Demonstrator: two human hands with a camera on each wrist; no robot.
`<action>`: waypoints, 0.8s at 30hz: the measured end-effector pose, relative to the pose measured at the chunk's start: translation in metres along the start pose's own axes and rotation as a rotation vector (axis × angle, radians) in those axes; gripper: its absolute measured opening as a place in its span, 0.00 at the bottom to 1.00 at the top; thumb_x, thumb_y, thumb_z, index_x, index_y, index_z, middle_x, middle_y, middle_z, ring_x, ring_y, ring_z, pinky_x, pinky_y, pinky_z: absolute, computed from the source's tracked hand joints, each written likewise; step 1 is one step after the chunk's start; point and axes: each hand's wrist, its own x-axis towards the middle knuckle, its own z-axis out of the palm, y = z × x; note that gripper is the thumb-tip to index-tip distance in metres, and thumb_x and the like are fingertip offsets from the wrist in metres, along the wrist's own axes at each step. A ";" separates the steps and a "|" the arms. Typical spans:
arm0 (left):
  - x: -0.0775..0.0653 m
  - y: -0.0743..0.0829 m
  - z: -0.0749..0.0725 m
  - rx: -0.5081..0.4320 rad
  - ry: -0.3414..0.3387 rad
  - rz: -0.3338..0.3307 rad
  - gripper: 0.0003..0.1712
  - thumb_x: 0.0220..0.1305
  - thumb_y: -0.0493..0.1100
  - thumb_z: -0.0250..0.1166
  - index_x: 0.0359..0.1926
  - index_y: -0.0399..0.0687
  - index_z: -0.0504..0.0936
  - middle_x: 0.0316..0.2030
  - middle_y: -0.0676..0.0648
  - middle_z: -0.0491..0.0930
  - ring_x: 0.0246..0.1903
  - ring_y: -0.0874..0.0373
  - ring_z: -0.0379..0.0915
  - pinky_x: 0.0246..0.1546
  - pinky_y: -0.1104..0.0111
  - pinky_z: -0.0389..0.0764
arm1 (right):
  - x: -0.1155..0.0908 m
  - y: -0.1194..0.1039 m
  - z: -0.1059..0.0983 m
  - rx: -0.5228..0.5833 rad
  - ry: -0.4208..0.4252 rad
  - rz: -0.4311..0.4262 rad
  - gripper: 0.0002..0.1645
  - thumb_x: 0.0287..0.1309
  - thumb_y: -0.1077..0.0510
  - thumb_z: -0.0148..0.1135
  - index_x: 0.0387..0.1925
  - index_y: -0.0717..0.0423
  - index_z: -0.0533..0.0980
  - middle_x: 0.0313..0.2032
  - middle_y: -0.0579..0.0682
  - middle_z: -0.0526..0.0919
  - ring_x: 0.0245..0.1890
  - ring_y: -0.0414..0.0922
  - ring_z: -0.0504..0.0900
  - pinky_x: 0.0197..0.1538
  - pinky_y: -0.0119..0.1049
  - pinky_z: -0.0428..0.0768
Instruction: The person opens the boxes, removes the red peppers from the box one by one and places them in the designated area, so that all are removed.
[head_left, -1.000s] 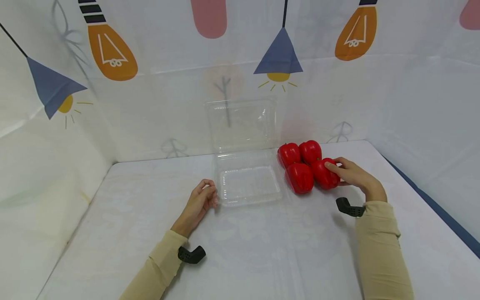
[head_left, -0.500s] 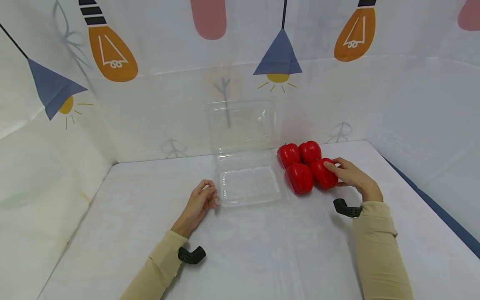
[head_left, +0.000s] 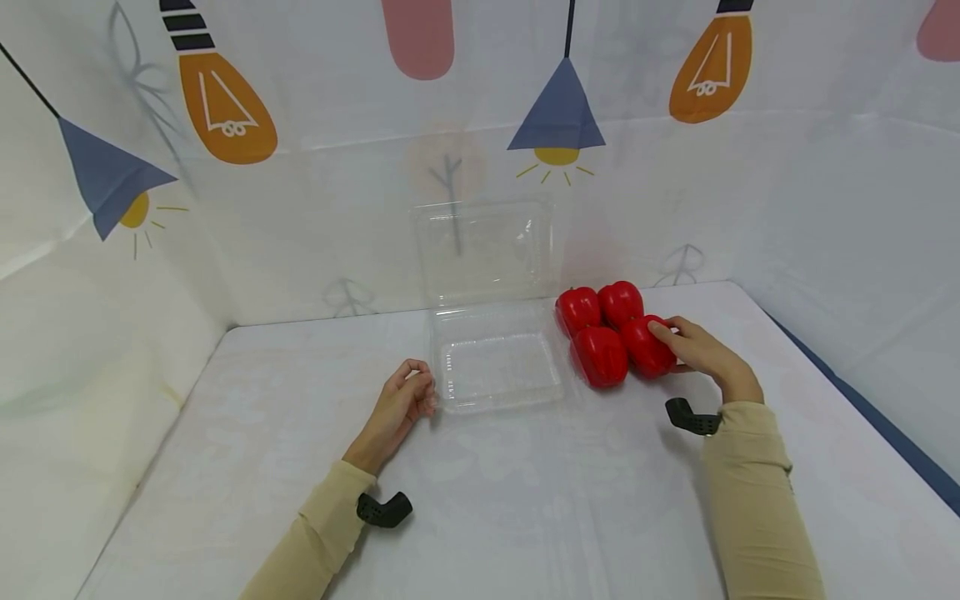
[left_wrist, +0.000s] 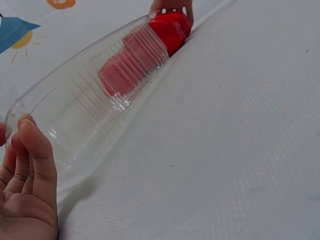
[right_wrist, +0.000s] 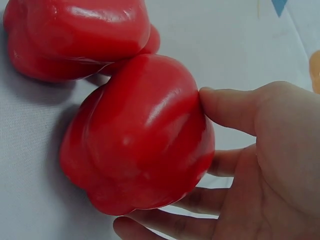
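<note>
In the head view a clear plastic clamshell container (head_left: 495, 400) lies on the table with its lid (head_left: 483, 250) raised behind it. My left hand (head_left: 393, 408) pinches the container's left rim between thumb and fingers, as the left wrist view of the rim (left_wrist: 60, 67) also shows. To the right of the container, several red bell peppers sit in a close cluster. The front right bell pepper (head_left: 647, 348) is in my right hand (head_left: 705, 354). In the right wrist view the thumb (right_wrist: 230, 107) presses one side of this pepper and the other fingers curl round its lower side.
Beside the held one stand a front left pepper (head_left: 599, 357), a back left pepper (head_left: 578, 309) and a back right pepper (head_left: 621, 303). A printed white curtain (head_left: 337, 208) rises behind the table (head_left: 480, 500). The table's right edge runs beyond my right arm.
My right hand has shifted slightly left with the front right bell pepper, which sits a little closer to the others. The left hand and the container have stayed in place.
</note>
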 end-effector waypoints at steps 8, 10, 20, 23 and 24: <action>0.001 0.003 0.004 0.012 0.025 -0.014 0.06 0.69 0.45 0.54 0.39 0.48 0.66 0.23 0.54 0.70 0.20 0.65 0.69 0.21 0.75 0.74 | 0.000 0.002 -0.001 -0.022 0.037 -0.015 0.47 0.68 0.34 0.30 0.68 0.71 0.46 0.62 0.72 0.58 0.58 0.65 0.64 0.58 0.55 0.74; 0.001 0.003 0.005 0.006 0.033 -0.010 0.05 0.69 0.44 0.53 0.39 0.48 0.66 0.23 0.54 0.70 0.19 0.65 0.69 0.21 0.75 0.74 | 0.001 0.002 -0.001 -0.025 0.049 -0.011 0.48 0.67 0.33 0.30 0.68 0.70 0.46 0.62 0.72 0.58 0.58 0.65 0.64 0.58 0.55 0.74; 0.003 0.004 0.004 -0.015 0.068 0.014 0.10 0.70 0.46 0.52 0.47 0.50 0.64 0.22 0.54 0.73 0.16 0.64 0.68 0.17 0.75 0.70 | 0.001 -0.001 -0.004 -0.041 0.170 -0.022 0.48 0.66 0.32 0.32 0.72 0.61 0.44 0.68 0.71 0.51 0.66 0.68 0.53 0.62 0.66 0.61; 0.003 0.005 0.004 -0.012 0.092 0.024 0.10 0.70 0.46 0.52 0.48 0.51 0.64 0.23 0.53 0.74 0.16 0.64 0.67 0.15 0.75 0.67 | 0.001 -0.005 -0.003 -0.052 0.250 -0.102 0.44 0.67 0.35 0.35 0.72 0.59 0.46 0.68 0.69 0.53 0.67 0.67 0.53 0.63 0.67 0.60; 0.003 0.005 0.003 -0.006 0.105 0.032 0.10 0.70 0.46 0.52 0.49 0.51 0.63 0.23 0.54 0.74 0.17 0.63 0.67 0.15 0.75 0.67 | 0.000 -0.007 -0.002 -0.059 0.275 -0.128 0.42 0.67 0.36 0.37 0.72 0.59 0.47 0.67 0.69 0.54 0.67 0.67 0.53 0.62 0.67 0.60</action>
